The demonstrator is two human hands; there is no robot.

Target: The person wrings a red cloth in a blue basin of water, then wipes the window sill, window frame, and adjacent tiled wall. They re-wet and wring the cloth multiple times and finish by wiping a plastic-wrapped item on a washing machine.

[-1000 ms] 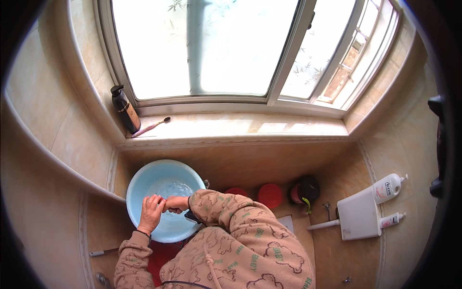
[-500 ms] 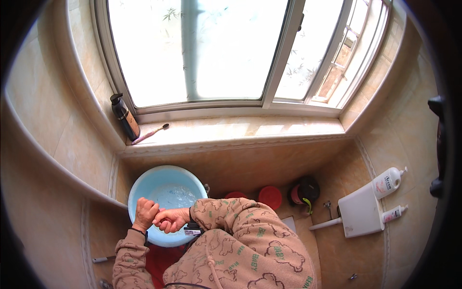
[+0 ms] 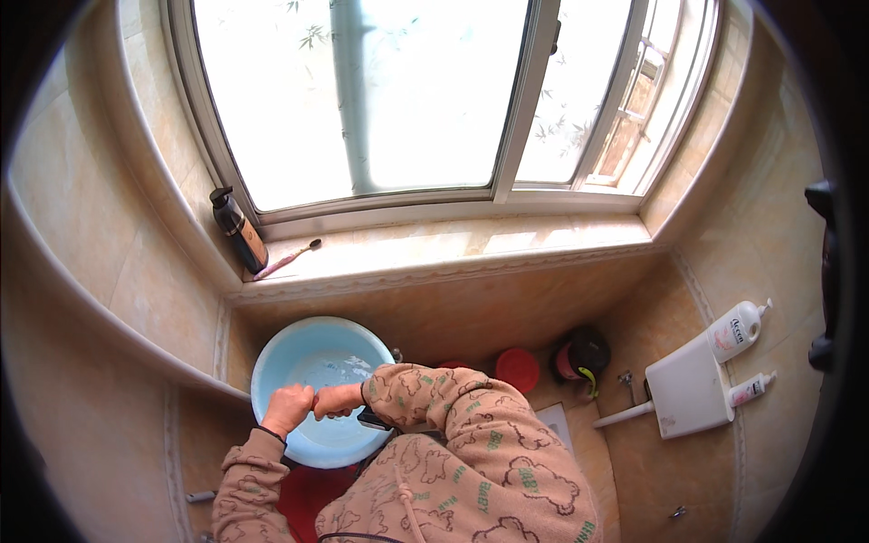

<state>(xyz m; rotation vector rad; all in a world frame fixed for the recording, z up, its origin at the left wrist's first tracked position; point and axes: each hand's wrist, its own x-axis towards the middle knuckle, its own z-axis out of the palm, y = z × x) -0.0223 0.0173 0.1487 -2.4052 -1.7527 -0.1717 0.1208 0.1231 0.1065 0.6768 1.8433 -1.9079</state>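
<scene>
**Fists together over the basin**

Left hand [image 3: 288, 407] and right hand [image 3: 338, 399] are both clenched, knuckles touching, above the blue basin [image 3: 272, 362]; whether they grip anything cannot be told. The basin sits on the floor below the windowsill [image 3: 434, 253], wall close on the left.

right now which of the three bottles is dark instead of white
The pump bottle on the left end of the window sill, beside the toothbrush. The other two are white and sit on the white tank at the right.

Garment was a tan long-sleeved top printed with brown outlined shapes and green lettering; ribbed cuffs on both sleeves, drawstring at the collar.
</scene>
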